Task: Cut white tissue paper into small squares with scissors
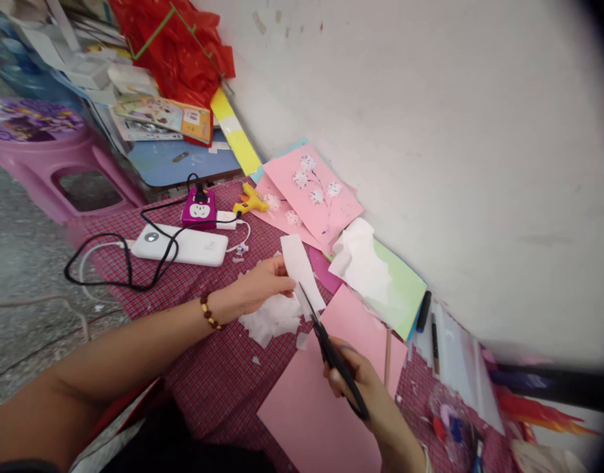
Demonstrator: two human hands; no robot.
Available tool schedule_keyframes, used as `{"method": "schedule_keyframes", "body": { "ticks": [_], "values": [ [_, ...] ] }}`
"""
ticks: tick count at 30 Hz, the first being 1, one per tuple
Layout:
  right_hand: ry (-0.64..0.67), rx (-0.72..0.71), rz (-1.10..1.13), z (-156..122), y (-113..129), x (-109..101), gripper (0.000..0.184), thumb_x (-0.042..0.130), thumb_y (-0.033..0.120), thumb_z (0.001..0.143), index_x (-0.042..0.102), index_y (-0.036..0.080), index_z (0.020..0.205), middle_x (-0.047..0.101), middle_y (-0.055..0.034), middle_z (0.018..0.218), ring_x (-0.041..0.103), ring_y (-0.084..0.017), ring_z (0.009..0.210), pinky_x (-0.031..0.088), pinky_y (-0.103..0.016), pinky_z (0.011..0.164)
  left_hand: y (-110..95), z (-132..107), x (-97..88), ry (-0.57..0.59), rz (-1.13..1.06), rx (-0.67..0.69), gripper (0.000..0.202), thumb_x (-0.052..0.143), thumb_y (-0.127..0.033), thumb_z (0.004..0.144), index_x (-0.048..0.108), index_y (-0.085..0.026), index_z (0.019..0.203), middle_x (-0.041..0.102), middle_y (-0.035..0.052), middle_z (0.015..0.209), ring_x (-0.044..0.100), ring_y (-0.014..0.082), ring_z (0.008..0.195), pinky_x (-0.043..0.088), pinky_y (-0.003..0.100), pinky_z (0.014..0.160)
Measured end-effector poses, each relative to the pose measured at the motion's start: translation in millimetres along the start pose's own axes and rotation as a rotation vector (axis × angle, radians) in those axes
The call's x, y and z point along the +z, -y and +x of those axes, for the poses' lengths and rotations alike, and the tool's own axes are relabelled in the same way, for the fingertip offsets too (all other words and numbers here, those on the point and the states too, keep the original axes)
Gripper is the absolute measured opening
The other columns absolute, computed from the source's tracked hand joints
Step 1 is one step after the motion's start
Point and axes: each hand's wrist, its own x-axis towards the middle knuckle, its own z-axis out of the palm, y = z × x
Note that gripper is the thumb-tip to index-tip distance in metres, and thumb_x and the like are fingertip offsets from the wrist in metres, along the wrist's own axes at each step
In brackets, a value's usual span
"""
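Between the thumb and fingers of my left hand [267, 284] is a strip of white paper [301, 263], held upright over the table. My right hand [354, 371] grips black-handled scissors [331, 348], whose blades reach the lower part of the strip. Whether the blades are fully closed I cannot tell. Below my left hand lies a heap of white paper scraps [272, 320]. Pink sheets [312, 401] lie under and beside my right hand. A crumpled white paper [364, 259] rests on a green sheet [403, 282] farther back.
A white power bank [184, 246] with looped black cable, a purple plug adapter [199, 209] and a yellow glue gun [251, 199] are at the left. Pink cards with white flowers [314, 190] lean near the wall. Pens [424, 312] lie at right; a pink stool [60, 164] stands left.
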Motion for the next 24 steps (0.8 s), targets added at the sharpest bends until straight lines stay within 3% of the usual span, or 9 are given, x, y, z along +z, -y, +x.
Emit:
{"method": "schedule_keyframes", "body": {
  "ticks": [7, 15, 20, 24],
  "values": [
    [0.075, -0.071, -0.054, -2, 4, 0, 0.069, 0.056, 0.070, 0.082, 0.051, 0.020, 0.130, 0.050, -0.0028, 0.084, 0.044, -0.018, 0.070, 0.038, -0.031, 0.063, 1, 0, 3.0, 0.007, -0.022, -0.002, 0.032, 0.067, -0.009, 0.064, 0.063, -0.015, 0.095, 0.070, 0.0038, 0.092, 0.061, 0.0120, 0.072, 0.047, 0.023, 0.063],
    [0.073, -0.115, 0.052, -10, -4, -2, 0.057, 0.051, 0.065, 0.087, 0.054, 0.021, 0.123, 0.049, -0.0034, 0.086, 0.043, -0.018, 0.071, 0.036, -0.032, 0.064, -1, 0, 4.2, -0.001, -0.082, 0.031, 0.028, 0.071, -0.011, 0.063, 0.060, -0.015, 0.088, 0.066, -0.0005, 0.077, 0.059, 0.0095, 0.063, 0.050, 0.023, 0.062],
    [0.094, -0.128, 0.121, -5, -5, -1, 0.056, 0.053, 0.064, 0.087, 0.055, 0.020, 0.121, 0.050, -0.0033, 0.085, 0.044, -0.017, 0.070, 0.036, -0.032, 0.064, 3, -1, 3.4, 0.031, 0.000, -0.052, 0.033, 0.073, -0.013, 0.064, 0.061, -0.015, 0.095, 0.069, 0.0040, 0.083, 0.063, 0.0116, 0.065, 0.052, 0.024, 0.061],
    [0.086, -0.120, 0.087, 3, 1, 0, 0.060, 0.056, 0.065, 0.085, 0.052, 0.021, 0.126, 0.050, -0.0027, 0.086, 0.044, -0.017, 0.069, 0.036, -0.032, 0.065, 7, -2, 5.0, 0.090, -0.092, -0.155, 0.034, 0.075, -0.013, 0.062, 0.061, -0.015, 0.093, 0.069, 0.0029, 0.081, 0.065, 0.0115, 0.064, 0.054, 0.025, 0.064]
  ]
}}
